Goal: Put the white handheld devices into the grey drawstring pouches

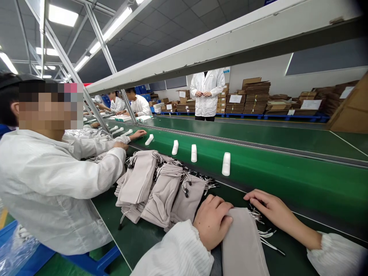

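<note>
My left hand (212, 221) presses on the upper left edge of a long greige fabric drawstring pouch (243, 245), its fingers curled over the cloth. My right hand (276, 212) lies on the green belt to the right, fingertips just above the pouch's top end, near its white and black drawcords (266, 234). A heap of similar pouches (162, 195) lies to the left of my hands. Beyond them, several white cylindrical containers (226, 164) stand upright on the green conveyor belt (281, 184).
A co-worker in a white coat (51, 184) sits close on the left, hands on the belt. A white metal shelf beam (218, 50) crosses overhead. Another person (207, 92) stands beyond the belt, before stacked cardboard flats (255, 96). More workers sit further along.
</note>
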Motion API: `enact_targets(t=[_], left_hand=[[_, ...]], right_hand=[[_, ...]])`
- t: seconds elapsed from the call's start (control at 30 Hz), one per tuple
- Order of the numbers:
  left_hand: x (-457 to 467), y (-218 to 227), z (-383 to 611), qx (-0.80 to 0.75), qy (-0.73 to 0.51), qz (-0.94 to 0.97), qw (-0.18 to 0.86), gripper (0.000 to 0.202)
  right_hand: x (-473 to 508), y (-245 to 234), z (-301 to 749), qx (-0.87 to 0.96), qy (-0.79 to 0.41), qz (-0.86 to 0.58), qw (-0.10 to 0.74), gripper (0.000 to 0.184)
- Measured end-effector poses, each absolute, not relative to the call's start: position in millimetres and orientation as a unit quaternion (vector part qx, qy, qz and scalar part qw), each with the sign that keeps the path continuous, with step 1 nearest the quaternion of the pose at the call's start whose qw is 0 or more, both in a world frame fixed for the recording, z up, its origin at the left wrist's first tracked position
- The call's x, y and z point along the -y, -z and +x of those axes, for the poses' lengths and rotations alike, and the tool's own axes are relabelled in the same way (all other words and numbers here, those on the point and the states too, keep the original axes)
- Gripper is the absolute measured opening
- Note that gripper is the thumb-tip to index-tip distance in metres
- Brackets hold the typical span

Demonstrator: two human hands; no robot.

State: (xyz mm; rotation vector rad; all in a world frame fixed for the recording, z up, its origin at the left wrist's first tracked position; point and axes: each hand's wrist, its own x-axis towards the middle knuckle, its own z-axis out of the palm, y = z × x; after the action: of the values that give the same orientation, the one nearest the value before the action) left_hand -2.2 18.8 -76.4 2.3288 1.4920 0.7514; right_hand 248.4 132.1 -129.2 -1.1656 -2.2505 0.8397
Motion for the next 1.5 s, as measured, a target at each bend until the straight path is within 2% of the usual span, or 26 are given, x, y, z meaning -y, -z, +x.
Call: enact_targets(t=[1.1,1.2,1.3,1.37,1.43,1.5], left_hand=[[-19.3,74.2,-2.4,-0.515,-0.265,0.803,0.144,0.032],[-17.6,74.6,-1.6,-0.518,-0.278,0.797,0.140,0.033],[-16.2,77.4,-0.1,-0.522,-0.326,0.778,0.126,0.035],[-16.8,80.5,0.8,-0.524,-0.367,0.762,0.098,0.026],[-18.4,83.7,1.4,-0.523,-0.393,0.754,0.065,0.014],[-20.1,85.8,1.3,-0.520,-0.399,0.754,0.048,0.012]], right_hand=[[-127.0,125.6,245.5,0.827,-0.289,-0.420,0.238,0.033],[-131.3,126.3,250.2,0.834,-0.231,-0.433,0.253,0.035],[-153.6,125.8,261.8,0.822,-0.092,-0.495,0.267,0.044],[-176.8,125.6,270.5,0.801,-0.022,-0.542,0.251,0.055],[-199.8,126.1,276.8,0.781,-0.028,-0.586,0.214,0.064],[-216.6,127.8,279.6,0.775,-0.071,-0.601,0.184,0.062]])
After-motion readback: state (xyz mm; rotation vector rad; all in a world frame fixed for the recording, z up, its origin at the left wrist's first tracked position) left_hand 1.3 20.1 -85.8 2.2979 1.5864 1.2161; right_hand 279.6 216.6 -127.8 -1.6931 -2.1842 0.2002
